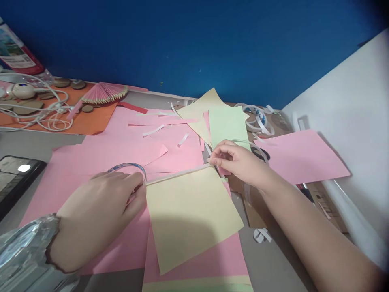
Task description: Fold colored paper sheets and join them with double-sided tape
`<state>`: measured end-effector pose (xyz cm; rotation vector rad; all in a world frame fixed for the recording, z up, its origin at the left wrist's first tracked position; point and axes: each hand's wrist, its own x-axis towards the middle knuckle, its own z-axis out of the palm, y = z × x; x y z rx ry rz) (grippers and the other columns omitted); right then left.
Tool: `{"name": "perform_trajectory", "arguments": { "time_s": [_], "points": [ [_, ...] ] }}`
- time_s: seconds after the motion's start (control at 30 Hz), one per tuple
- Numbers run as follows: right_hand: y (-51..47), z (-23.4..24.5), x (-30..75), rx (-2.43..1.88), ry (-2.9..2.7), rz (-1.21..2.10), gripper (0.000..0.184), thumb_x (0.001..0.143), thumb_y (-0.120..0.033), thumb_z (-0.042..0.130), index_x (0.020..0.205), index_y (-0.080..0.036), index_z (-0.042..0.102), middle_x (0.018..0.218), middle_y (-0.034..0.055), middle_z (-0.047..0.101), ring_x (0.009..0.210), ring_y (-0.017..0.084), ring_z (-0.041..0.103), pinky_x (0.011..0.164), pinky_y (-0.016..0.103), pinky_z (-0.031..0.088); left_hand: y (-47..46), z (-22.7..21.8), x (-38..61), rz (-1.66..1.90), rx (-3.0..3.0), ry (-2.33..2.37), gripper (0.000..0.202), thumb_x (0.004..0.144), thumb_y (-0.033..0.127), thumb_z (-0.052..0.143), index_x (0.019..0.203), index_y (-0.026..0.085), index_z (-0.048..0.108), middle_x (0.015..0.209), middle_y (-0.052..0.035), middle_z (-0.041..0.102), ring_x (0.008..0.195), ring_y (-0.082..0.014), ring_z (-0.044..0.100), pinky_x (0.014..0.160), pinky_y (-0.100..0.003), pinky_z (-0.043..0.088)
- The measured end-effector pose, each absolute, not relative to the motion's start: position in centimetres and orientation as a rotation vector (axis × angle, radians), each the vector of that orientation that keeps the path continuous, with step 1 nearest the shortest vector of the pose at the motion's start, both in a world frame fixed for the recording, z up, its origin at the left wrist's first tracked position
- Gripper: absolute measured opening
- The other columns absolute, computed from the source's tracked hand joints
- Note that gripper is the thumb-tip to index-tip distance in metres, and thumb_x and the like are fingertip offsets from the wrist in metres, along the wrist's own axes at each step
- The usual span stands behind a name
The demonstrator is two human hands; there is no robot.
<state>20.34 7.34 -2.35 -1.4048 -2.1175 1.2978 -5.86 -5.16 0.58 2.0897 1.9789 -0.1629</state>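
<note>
A yellow sheet of paper (191, 219) lies on pink paper in front of me. Along its far edge runs a strip of whitish tape (179, 175). My left hand (106, 207) is closed around a roll of tape (129, 165) at the sheet's far left corner; its lower part is hidden by the fingers. At the far right corner, my right hand (237, 160) pinches the end of the tape strip between thumb and forefinger. Just beyond the right hand is a light green sheet (229, 125), partly over another yellow sheet (200, 109).
Pink sheets (121, 138) with white paper scraps (153, 130) cover the left and middle. A folded paper fan (105, 93), white cable (39, 111) and phone (18, 182) are at left. More tape rolls (258, 119) and a pink sheet (304, 158) lie right, beside a white wall.
</note>
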Motion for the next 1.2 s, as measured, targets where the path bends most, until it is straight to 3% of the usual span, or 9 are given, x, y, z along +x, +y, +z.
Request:
{"name": "perform_trajectory", "arguments": {
  "time_s": [0.53,0.77,1.2],
  "points": [
    [7.47,-2.29,20.18,-1.415,-2.215,1.184,0.026,0.079,-0.044,0.058,0.068,-0.021,0.053,0.074,-0.0022,0.050,0.053,0.011,0.051,0.056,0.027,0.041,-5.20,0.62,-5.92,-0.193,2.110,1.969,0.024,0.083,0.024,0.036,0.059,0.021,0.037,0.054,0.0027,0.047,0.051,-0.0144,0.041,0.052,-0.030,0.024],
    [7.26,-2.41,19.99,-1.420,-2.248,1.105,0.028,0.080,-0.044,0.058,0.067,-0.020,0.055,0.081,-0.0016,0.050,0.048,0.008,0.049,0.056,0.027,0.040,-5.30,0.71,-5.87,-0.206,2.104,1.975,0.024,0.084,0.025,0.035,0.060,0.021,0.038,0.054,0.0023,0.047,0.053,-0.0149,0.041,0.052,-0.030,0.024],
    [7.25,-2.34,19.92,-1.416,-2.282,1.082,0.025,0.080,-0.041,0.058,0.067,-0.020,0.055,0.076,-0.0020,0.048,0.051,0.009,0.050,0.057,0.027,0.040,-5.13,0.71,-5.70,-0.219,2.110,1.995,0.024,0.082,0.024,0.036,0.058,0.021,0.035,0.053,0.0023,0.046,0.050,-0.0151,0.039,0.051,-0.031,0.023]
  ]
}}
